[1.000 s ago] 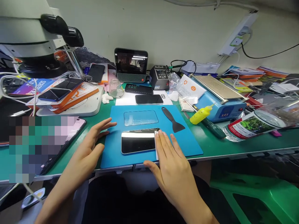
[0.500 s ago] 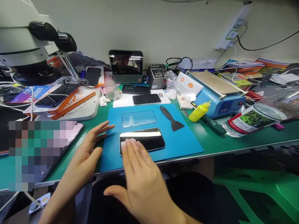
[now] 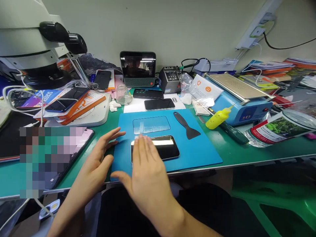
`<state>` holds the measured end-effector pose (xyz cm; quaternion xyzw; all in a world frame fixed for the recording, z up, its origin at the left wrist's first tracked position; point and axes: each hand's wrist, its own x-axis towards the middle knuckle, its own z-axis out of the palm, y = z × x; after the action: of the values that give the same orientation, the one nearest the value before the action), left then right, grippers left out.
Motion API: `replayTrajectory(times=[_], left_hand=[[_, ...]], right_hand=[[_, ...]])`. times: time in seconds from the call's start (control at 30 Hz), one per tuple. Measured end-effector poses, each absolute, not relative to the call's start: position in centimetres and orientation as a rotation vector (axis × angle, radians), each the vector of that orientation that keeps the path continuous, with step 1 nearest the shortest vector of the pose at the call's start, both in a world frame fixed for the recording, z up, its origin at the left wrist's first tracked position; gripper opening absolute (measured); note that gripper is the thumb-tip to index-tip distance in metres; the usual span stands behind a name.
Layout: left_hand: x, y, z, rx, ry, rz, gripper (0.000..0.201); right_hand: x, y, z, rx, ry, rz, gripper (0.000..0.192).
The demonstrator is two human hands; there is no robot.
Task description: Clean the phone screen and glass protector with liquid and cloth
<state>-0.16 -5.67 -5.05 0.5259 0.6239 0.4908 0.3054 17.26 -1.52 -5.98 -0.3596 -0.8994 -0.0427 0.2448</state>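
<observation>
A phone with a dark, glossy screen and pale rim lies face up on a blue mat. My right hand is laid flat over its left part, fingers stretched forward and thumb out to the side. A bit of white shows at those fingertips; what lies beneath them is hidden. My left hand is at the mat's left edge, fingers loosely spread with nothing in them. Behind the phone is a clear glass panel with a dark outline. A black spatula-like scraper lies on the mat's right side.
Left of my left hand lies a large dark-framed device, partly blurred out. A microscope rises behind it. At the back are another phone and a glass jar. A yellow bottle stands before a blue heating plate.
My right hand has slid forward on the phone, toward its far edge. The white piece under its fingers shows less now. The view has shifted slightly; my left hand keeps its pose.
</observation>
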Motion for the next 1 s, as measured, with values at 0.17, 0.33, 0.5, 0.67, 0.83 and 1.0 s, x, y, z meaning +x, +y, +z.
replayTrajectory(times=[0.17, 0.33, 0.5, 0.67, 0.83, 1.0], left_hand=[[-0.1, -5.7, -5.0, 1.397, 1.657, 1.29, 0.062], [-0.1, -5.8, -4.8, 1.372, 1.679, 1.274, 0.062], [-0.2, -5.7, -5.0, 1.392, 1.661, 1.283, 0.064], [-0.3, -5.7, -5.2, 1.378, 1.668, 1.291, 0.061], [-0.3, -5.8, -5.2, 1.348, 1.727, 1.277, 0.059], [-0.4, -5.9, -5.2, 1.37, 1.737, 1.25, 0.058]], right_hand=[[20.1, -2.4, -5.8, -0.833, -2.507, -0.16, 0.093], [25.3, 0.6, -5.6, -0.988, -2.499, -0.302, 0.084], [22.2, 1.4, -5.6, -1.096, -2.437, -0.3, 0.091], [16.8, -1.6, -5.9, -0.986, -2.433, -0.147, 0.097], [17.9, -3.0, -6.3, -0.906, -2.444, -0.141, 0.092], [23.6, -1.2, -5.8, -0.965, -2.495, -0.211, 0.082]])
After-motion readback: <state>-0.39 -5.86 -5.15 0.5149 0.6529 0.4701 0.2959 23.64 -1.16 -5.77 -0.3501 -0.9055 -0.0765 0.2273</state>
